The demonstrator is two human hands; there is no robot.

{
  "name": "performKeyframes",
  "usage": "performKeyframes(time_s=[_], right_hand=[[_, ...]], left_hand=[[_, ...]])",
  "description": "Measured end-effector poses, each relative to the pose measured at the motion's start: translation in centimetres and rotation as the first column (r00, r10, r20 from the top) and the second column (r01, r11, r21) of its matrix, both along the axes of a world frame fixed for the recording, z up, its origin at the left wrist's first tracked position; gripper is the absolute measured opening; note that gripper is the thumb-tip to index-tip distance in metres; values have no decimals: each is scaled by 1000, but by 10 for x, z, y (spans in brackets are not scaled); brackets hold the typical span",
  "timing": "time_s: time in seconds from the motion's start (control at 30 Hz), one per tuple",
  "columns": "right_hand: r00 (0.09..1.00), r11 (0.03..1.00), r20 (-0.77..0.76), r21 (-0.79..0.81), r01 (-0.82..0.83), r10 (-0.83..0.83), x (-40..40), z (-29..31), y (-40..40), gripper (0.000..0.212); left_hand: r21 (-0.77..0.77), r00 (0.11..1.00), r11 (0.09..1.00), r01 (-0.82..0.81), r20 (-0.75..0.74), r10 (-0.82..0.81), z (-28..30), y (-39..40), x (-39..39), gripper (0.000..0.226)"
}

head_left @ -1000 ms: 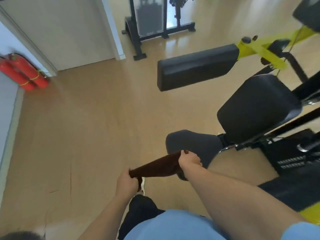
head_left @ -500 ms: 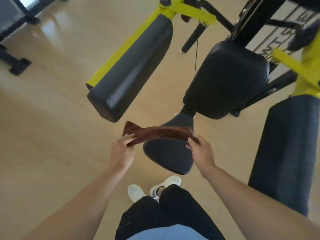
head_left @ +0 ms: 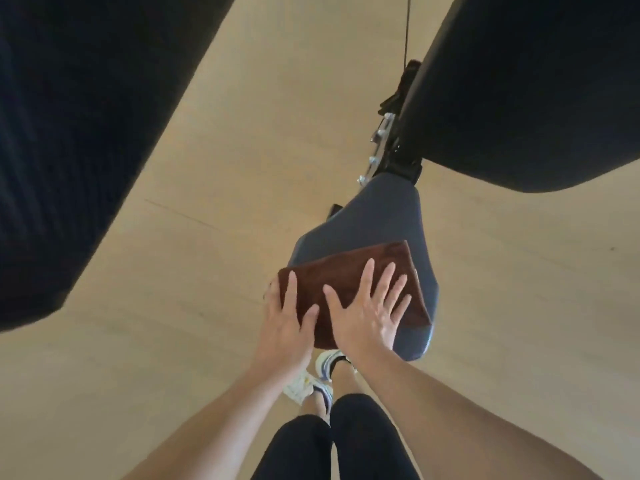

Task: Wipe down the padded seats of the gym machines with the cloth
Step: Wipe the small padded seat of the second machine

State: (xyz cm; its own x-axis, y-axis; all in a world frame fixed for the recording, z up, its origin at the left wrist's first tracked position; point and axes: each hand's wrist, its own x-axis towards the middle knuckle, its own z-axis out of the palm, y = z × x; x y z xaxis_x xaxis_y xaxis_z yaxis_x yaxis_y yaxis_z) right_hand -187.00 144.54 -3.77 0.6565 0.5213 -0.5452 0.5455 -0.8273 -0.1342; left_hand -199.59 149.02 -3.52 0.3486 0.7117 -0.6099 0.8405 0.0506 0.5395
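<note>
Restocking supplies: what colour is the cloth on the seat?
Dark brown; the cloth lies on the grey-blue seat, clearest in the head view.

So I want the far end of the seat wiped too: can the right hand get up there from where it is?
Probably yes: the right hand lies flat on the cloth, and the seat beyond is bare up to its bracket.

Fuzzy cloth (head_left: 349,282), smooth matt seat (head_left: 377,220)

Cloth (head_left: 349,282) now flat on seat (head_left: 374,216)
</note>
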Motion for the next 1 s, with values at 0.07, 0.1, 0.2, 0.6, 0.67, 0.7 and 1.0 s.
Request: performKeyframes(time_s=[0.07, 0.1, 0.2, 0.6, 0.67, 0.7, 1.0], right_hand=[[995, 998, 70, 11, -66, 65, -2, -16, 3, 90], [989, 993, 98, 32, -113, 109, 0, -21, 2, 88], [958, 961, 116, 65, -270, 262, 14, -29, 4, 82], [816, 786, 146, 219, -578, 560, 69, -40, 85, 64], [759, 735, 114, 196, -649, 641, 88, -42, 115, 63], [735, 712, 105, 192, -676, 669, 95, -44, 127, 63], [735, 710, 241, 194, -677, 634, 96, -50, 133, 58]], left_hand=[[95, 999, 995, 0, -53, 5, -20, -1, 13, 70], [161, 997, 987, -5, -77, 18, -26, -2, 18, 70], [292, 991, 956, -7, -127, 46, -36, -5, 22, 67], [375, 976, 924, 75, -218, 10, -36, 59, 71, 54], [380, 980, 924, 27, -192, 50, -39, 75, 85, 42], [394, 978, 919, -3, -189, 85, -40, 79, 90, 38], [436, 975, 899, -43, -178, 133, -44, 82, 97, 37]])
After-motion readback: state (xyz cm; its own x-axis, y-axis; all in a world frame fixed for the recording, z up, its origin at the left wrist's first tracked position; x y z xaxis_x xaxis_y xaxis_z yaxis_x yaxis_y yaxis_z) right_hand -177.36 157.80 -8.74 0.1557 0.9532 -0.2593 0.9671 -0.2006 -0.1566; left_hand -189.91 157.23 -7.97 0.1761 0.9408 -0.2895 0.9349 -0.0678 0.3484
